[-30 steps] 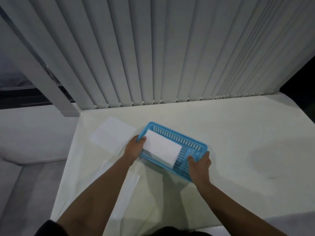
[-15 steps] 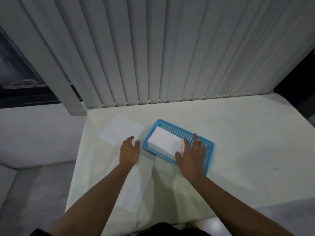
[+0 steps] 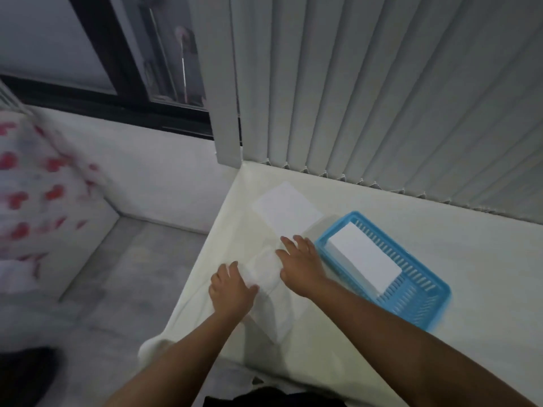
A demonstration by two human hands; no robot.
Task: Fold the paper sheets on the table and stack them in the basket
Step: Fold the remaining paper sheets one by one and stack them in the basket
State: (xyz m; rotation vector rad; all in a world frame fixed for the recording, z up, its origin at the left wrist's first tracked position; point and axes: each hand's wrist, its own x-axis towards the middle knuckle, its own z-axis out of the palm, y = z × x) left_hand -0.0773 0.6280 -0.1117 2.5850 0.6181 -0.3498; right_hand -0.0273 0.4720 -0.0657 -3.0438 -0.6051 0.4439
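A blue plastic basket point(image 3: 417, 298) sits on the white table with a stack of folded white paper point(image 3: 363, 257) inside. Left of it, a flat white sheet point(image 3: 286, 211) lies near the table's far left corner. A second sheet point(image 3: 266, 289) lies nearer, along the left edge. My left hand point(image 3: 230, 290) rests on this nearer sheet's left side with fingers spread. My right hand point(image 3: 301, 261) lies flat at its far right end, just left of the basket, fingers apart. Whether either hand grips the paper is unclear.
Vertical blinds point(image 3: 382, 98) hang along the table's back edge. The table's left edge point(image 3: 199, 277) drops to a grey floor point(image 3: 123, 289). A white cloth with red hearts point(image 3: 32, 201) is at the far left. A dark window frame point(image 3: 123, 92) is behind.
Both hands left the basket and moved left onto the nearer flat sheet. The view has swung left, so the basket now sits to the right.
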